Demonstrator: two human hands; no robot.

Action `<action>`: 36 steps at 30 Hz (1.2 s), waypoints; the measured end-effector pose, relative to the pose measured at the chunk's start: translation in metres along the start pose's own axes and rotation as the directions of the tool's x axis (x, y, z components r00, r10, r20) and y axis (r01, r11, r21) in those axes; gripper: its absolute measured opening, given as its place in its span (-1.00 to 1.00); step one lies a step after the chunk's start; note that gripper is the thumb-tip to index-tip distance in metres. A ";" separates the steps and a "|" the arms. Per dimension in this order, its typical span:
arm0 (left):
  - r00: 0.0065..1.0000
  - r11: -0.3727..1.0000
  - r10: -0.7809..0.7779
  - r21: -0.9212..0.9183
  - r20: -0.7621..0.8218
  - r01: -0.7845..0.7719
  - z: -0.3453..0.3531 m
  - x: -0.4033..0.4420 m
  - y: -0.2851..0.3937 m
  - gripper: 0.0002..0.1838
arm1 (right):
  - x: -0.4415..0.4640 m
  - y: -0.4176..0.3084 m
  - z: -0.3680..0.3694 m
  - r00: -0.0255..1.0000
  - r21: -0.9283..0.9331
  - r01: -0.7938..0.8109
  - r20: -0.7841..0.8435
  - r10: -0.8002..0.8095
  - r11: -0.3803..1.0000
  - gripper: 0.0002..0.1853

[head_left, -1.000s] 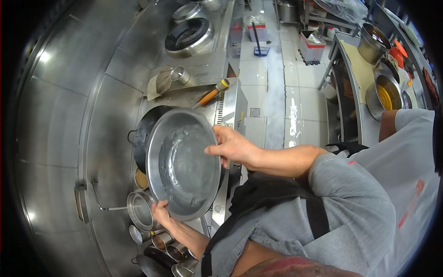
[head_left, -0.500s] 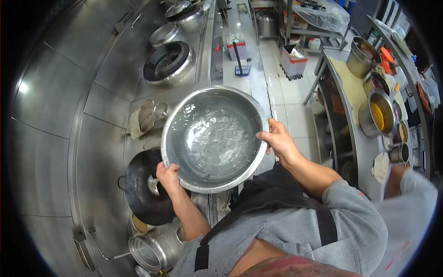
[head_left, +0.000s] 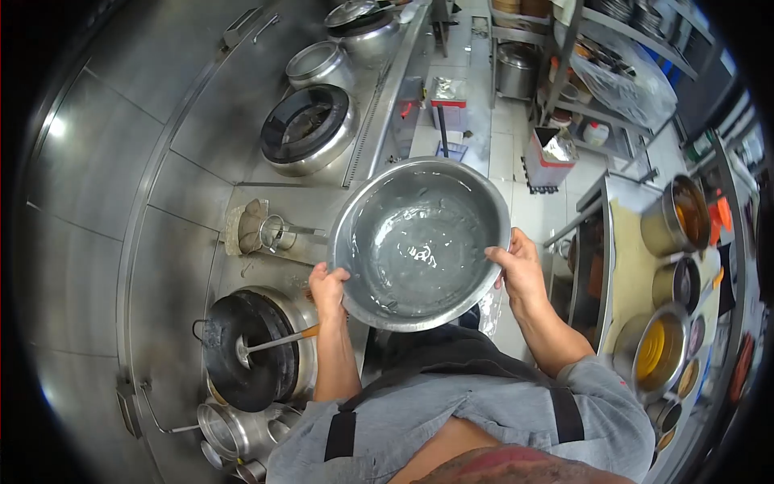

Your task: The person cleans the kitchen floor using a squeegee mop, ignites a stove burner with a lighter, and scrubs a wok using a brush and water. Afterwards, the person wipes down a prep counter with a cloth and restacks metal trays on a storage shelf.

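A wide metal basin (head_left: 343,302) with clear water in it is held up in front of my body. My left hand (head_left: 328,289) grips its rim at the lower left, thumb over the edge. On the right side of the rim, my right hand (head_left: 520,266) has its thumb inside and its fingers curled underneath, mostly hidden. Below my left forearm a black wok (head_left: 234,375) sits on the stove, with a ladle (head_left: 278,343) lying in it.
Along the stove at left stand a black-ringed burner (head_left: 310,133) and a metal pot (head_left: 318,63). Strainers (head_left: 276,232) lie behind the wok. At right, a table holds several pots (head_left: 676,218). A lidded bin (head_left: 551,157) is on the tiled floor.
The basin, in both hands, has shifted right in view, and its water is calmer. My view has turned, so the stove and table appear shifted. The other person's blurred sleeve at right is gone.
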State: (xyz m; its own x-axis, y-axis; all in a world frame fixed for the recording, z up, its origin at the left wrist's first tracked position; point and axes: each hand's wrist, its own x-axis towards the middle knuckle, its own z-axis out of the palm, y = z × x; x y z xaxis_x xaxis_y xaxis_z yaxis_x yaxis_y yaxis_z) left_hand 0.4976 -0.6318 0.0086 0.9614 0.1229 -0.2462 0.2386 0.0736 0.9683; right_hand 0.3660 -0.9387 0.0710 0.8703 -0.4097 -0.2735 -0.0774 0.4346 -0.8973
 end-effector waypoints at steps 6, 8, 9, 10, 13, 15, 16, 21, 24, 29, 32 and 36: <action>0.999 1.000 -0.018 0.002 -0.050 0.018 0.081 0.046 0.023 -0.72 | 0.086 -0.038 -0.018 0.999 -0.067 0.045 0.032 -0.043 0.997 -0.84; 0.999 1.000 -0.012 -0.011 -0.049 0.011 0.102 0.066 0.034 -0.72 | 0.114 -0.041 -0.017 0.996 -0.035 0.082 -0.033 -0.083 0.996 -0.85; 0.999 1.000 -0.007 -0.006 -0.036 0.007 0.111 0.078 0.038 -0.71 | 0.128 -0.041 -0.018 0.996 -0.047 0.082 -0.020 -0.083 0.996 -0.85; 0.999 1.000 -0.009 -0.019 -0.047 0.008 0.120 0.090 0.040 -0.71 | 0.142 -0.041 -0.018 0.997 -0.061 0.071 -0.037 -0.073 0.996 -0.83; 0.998 0.998 0.066 0.005 -0.010 -0.066 0.138 0.141 0.035 -0.66 | 0.186 -0.041 -0.015 0.995 -0.112 0.070 -0.067 -0.078 0.991 -0.81; 0.993 0.992 0.116 0.050 -0.008 -0.116 0.155 0.173 0.031 -0.65 | 0.212 -0.043 -0.009 0.990 -0.178 0.062 -0.113 -0.083 0.982 -0.80; 0.986 0.981 0.169 0.102 -0.002 -0.168 0.168 0.192 0.031 -0.63 | 0.226 -0.046 -0.008 0.990 -0.200 0.049 -0.121 -0.074 0.979 -0.81; 0.985 0.958 0.161 0.228 0.065 -0.172 0.213 0.273 0.017 -0.57 | 0.304 -0.041 -0.013 0.976 -0.199 0.002 -0.212 -0.045 0.980 -0.80; 0.992 0.978 0.074 0.188 0.104 -0.092 0.250 0.305 0.035 -0.57 | 0.350 -0.052 -0.020 0.969 -0.178 -0.014 -0.246 -0.031 0.984 -0.78; 0.998 0.998 0.049 0.044 0.041 -0.051 0.302 0.357 0.018 -0.64 | 0.436 -0.081 -0.031 0.987 -0.155 -0.016 -0.159 -0.009 0.988 -0.81; 0.998 0.998 0.051 0.036 -0.034 -0.049 0.344 0.382 0.031 -0.65 | 0.503 -0.109 -0.041 0.997 -0.150 -0.007 -0.078 -0.004 0.989 -0.83; 0.992 1.000 0.006 0.007 -0.123 -0.005 0.380 0.411 0.049 -0.65 | 0.580 -0.144 -0.036 1.000 -0.190 -0.014 0.010 0.016 0.982 -0.84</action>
State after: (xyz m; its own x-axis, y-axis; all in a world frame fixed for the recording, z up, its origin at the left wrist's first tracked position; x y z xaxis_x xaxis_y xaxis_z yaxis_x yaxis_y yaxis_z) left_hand 0.9568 -0.9542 -0.0292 0.9387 0.2441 -0.2436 0.2345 0.0658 0.9699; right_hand 0.8647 -1.2677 0.0292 0.8738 -0.3946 -0.2843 -0.1803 0.2802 -0.9429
